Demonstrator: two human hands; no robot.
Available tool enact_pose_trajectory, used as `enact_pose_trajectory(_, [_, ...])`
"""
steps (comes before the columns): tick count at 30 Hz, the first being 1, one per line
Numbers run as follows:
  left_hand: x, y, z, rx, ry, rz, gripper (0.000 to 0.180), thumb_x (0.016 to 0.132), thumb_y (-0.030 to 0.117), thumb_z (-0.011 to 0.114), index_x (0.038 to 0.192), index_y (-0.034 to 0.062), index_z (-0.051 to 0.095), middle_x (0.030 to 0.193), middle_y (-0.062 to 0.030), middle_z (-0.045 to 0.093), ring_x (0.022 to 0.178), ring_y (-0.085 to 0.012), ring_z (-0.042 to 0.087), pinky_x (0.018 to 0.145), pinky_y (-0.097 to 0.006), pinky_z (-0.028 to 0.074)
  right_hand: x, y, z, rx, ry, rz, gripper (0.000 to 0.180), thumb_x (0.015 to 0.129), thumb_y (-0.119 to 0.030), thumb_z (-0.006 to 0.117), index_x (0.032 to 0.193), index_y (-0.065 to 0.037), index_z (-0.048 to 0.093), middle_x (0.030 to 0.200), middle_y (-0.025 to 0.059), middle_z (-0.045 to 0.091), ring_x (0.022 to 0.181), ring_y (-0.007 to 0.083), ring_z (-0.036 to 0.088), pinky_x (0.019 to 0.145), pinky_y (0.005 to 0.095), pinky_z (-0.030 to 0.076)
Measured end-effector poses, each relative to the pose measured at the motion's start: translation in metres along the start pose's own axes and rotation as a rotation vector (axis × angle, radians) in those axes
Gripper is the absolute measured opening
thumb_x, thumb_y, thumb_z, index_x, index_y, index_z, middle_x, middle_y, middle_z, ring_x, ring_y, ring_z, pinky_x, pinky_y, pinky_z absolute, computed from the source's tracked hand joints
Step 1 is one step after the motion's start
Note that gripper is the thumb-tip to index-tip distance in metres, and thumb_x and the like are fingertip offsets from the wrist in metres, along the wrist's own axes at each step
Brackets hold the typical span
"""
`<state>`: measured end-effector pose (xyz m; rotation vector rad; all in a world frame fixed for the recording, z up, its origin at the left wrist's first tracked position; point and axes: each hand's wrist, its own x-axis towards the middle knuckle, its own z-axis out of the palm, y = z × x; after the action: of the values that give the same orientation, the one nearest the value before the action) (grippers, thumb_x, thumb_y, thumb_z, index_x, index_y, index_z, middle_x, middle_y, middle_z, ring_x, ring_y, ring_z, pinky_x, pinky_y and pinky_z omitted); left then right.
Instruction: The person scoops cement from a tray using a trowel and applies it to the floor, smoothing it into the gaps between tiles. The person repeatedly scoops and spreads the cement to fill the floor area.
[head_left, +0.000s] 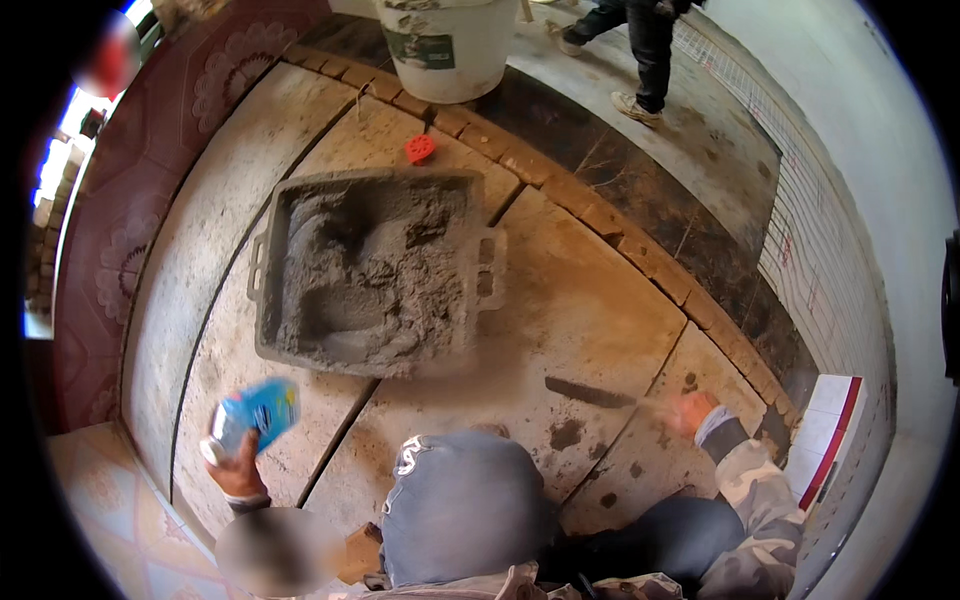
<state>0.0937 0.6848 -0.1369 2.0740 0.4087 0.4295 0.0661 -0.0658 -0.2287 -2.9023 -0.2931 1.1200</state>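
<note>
My left hand [238, 468] is closed around a light-blue bottle [258, 412] with a white cap, held tilted above the slabs at the lower left. The cap points toward the lower left. At the right, my right hand [692, 413] is closed on the handle of a trowel [588, 392]. Its long, narrow, dark blade points left over the floor, and the handle is blurred. Ahead of me a rectangular grey tub [262, 300] holds wet grey mortar [385, 270], lumpy and scooped out in places. Neither hand touches the tub.
Beyond the tub lie a small red perforated disc [420, 149] and a white bucket [450, 60]. A row of bricks [640, 250] edges the pale slabs [560, 290]. Another person's legs [648, 60] show at the top. A white-and-red box [822, 440] stands at the right wall.
</note>
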Motion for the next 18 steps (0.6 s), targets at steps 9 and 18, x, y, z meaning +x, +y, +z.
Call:
enact_pose_trajectory(9, [0.181, 0.232, 0.335, -0.199, -0.591, 0.322, 0.053, 0.082, 0.017, 0.086, 0.128, -0.003, 0.067, 0.114, -0.0097, 0.074, 0.1, -0.0171, 0.07, 0.089, -0.031, 0.057, -0.076, -0.02, 0.047, 0.213, -0.068, 0.208, 0.049, 0.097, -0.056, 0.059, 0.107, -0.008, 0.069, 0.088, 0.0214, 0.073, 0.084, 0.0438, 0.07, 0.077, 0.0548, 0.055])
enact_pose_trajectory(18, [0.178, 0.237, 0.678, 0.165, -0.55, 0.515, 0.062, 0.07, 0.051, 0.086, 0.111, 0.0054, 0.076, 0.106, -0.0152, 0.078, 0.104, -0.0306, 0.073, 0.092, -0.041, 0.056, -0.14, -0.046, 0.062, 0.476, -0.166, 0.425, 0.046, 0.096, -0.052, 0.064, 0.096, -0.007, 0.069, 0.08, 0.0211, 0.071, 0.076, 0.0435, 0.069, 0.068, 0.0537, 0.054])
